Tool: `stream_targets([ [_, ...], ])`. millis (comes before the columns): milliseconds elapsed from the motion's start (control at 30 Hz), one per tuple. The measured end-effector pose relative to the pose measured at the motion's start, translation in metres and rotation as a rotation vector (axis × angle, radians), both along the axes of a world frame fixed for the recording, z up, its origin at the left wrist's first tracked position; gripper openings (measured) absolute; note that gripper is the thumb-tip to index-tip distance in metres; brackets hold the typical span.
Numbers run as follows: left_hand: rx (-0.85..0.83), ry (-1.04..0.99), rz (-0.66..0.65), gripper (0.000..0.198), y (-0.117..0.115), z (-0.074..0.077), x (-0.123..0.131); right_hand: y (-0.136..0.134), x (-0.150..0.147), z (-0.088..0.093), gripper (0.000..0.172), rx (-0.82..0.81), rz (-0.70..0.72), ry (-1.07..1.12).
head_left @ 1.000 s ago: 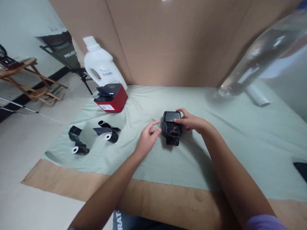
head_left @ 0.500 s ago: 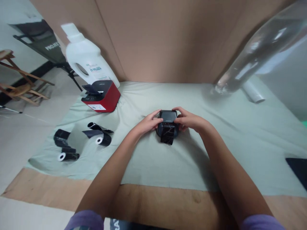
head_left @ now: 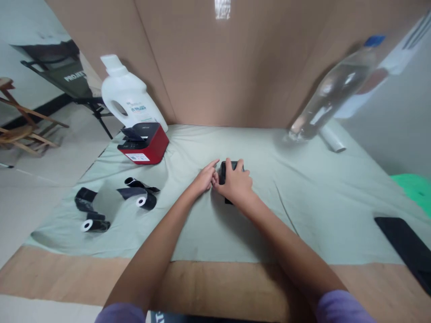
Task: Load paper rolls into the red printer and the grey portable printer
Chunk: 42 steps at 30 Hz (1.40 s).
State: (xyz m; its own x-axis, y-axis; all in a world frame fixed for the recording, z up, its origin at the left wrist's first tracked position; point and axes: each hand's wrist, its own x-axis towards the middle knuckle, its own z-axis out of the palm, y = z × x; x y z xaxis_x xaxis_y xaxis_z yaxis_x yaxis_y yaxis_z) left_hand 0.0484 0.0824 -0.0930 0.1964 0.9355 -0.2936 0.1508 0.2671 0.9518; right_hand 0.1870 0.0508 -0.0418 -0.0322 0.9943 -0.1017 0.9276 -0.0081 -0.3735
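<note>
A small black boxy device (head_left: 222, 173) sits on the pale green cloth at the middle of the table. My right hand (head_left: 238, 181) lies over its top, fingers bent across the upper face and thumb reaching round to the left side. My left hand (head_left: 204, 178) is at the device's left edge, index finger stretched forward and the other fingers curled in beside my right thumb. Below my right palm, the end of a black strip (head_left: 229, 201) pokes out from the device. Most of the device's top is hidden by my right hand.
Left of my arms lie black rolls with white cores (head_left: 97, 225) and loose black strip. Behind them stand a red and black box (head_left: 151, 146) and a white jug (head_left: 134, 96). A clear bottle (head_left: 333, 92), a white tube (head_left: 332, 138) and a black phone-like slab (head_left: 406, 246) are at right.
My right hand has moved from the device's right side to over its top, covering its screen-like face. My left index finger has straightened off the device's edge. The camera view has shifted slightly.
</note>
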Motion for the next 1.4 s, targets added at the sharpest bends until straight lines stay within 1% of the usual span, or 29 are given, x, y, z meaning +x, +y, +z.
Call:
stream_targets([
  [67,0.104,0.007,0.042,0.070,-0.004,-0.007,0.001,-0.004,-0.002,-0.001,0.083,-0.005,0.021,-0.013],
  [100,0.169,0.016,0.057,0.068,-0.005,-0.010,0.001,-0.004,0.004,0.000,0.080,0.001,0.037,-0.016],
  [167,0.290,0.063,0.063,0.060,-0.009,-0.016,0.001,0.001,0.032,0.002,0.078,0.033,0.055,-0.026],
  [233,0.362,0.132,0.024,0.052,-0.011,-0.019,0.001,0.012,0.079,0.004,0.078,0.085,0.038,-0.038],
  [333,0.390,0.204,-0.066,0.046,-0.013,-0.019,0.002,0.033,0.173,0.003,0.079,0.166,-0.052,-0.033],
  [400,0.393,0.230,-0.102,0.045,-0.014,-0.016,0.003,0.045,0.234,-0.002,0.080,0.236,-0.125,-0.040],
  [433,0.395,0.243,-0.112,0.045,-0.014,-0.015,0.004,0.050,0.260,-0.004,0.080,0.246,-0.171,-0.058],
  [467,0.395,0.258,-0.120,0.045,-0.014,-0.014,0.004,0.053,0.282,-0.007,0.078,0.245,-0.240,-0.080],
  [533,0.397,0.284,-0.145,0.045,-0.014,-0.013,0.003,0.056,0.313,-0.011,0.076,0.232,-0.309,-0.097],
  [567,0.403,0.298,-0.163,0.045,-0.014,-0.014,0.003,0.055,0.322,-0.013,0.074,0.224,-0.326,-0.104],
  [633,0.423,0.329,-0.201,0.044,-0.014,-0.014,0.002,0.053,0.329,-0.015,0.073,0.211,-0.312,-0.119],
  [700,0.434,0.357,-0.240,0.041,-0.015,-0.012,0.003,0.053,0.329,-0.017,0.076,0.202,-0.279,-0.138],
  [767,0.409,0.357,-0.283,0.038,-0.020,-0.004,0.003,0.055,0.326,-0.018,0.081,0.180,-0.259,-0.178],
  [833,0.388,0.343,-0.327,0.035,-0.031,0.012,-0.003,0.058,0.325,-0.019,0.085,0.147,-0.257,-0.225],
  [900,0.409,0.346,-0.334,0.032,-0.048,0.035,-0.018,0.061,0.327,-0.019,0.087,0.123,-0.255,-0.262],
  [967,0.451,0.362,-0.260,0.029,-0.069,0.060,-0.046,0.061,0.329,-0.019,0.085,0.120,-0.266,-0.266],
  [1000,0.458,0.361,-0.194,0.028,-0.080,0.071,-0.064,0.060,0.329,-0.018,0.084,0.117,-0.276,-0.263],
  [1033,0.470,0.356,-0.113,0.027,-0.090,0.082,-0.085,0.059,0.327,-0.017,0.083,0.111,-0.293,-0.266],
  [1100,0.507,0.379,0.130,0.021,-0.102,0.099,-0.128,0.058,0.313,-0.013,0.085,0.120,-0.337,-0.322],
  [1167,0.593,0.437,0.443,0.016,-0.099,0.109,-0.172,0.060,0.280,-0.007,0.093,0.173,-0.337,-0.422],
  [1200,0.624,0.476,0.592,0.019,-0.091,0.112,-0.192,0.062,0.254,-0.004,0.096,0.226,-0.293,-0.457],
  [1233,0.617,0.524,0.721,0.024,-0.079,0.113,-0.210,0.065,0.222,-0.001,0.099,0.252,-0.212,-0.458],
  [1300,0.495,0.577,0.862,0.036,-0.044,0.109,-0.240,0.074,0.141,0.002,0.090,0.321,0.090,-0.312],
  [1333,0.418,0.617,0.854,0.041,-0.025,0.104,-0.250,0.079,0.094,0.001,0.089,0.333,0.241,-0.204],
  [1367,0.358,0.680,0.831,0.041,-0.006,0.097,-0.257,0.084,0.045,-0.001,0.087,0.329,0.375,-0.087],
  [1400,0.334,0.699,0.792,0.039,0.011,0.090,-0.262,0.090,-0.005,-0.005,0.086,0.304,0.470,0.029],
])
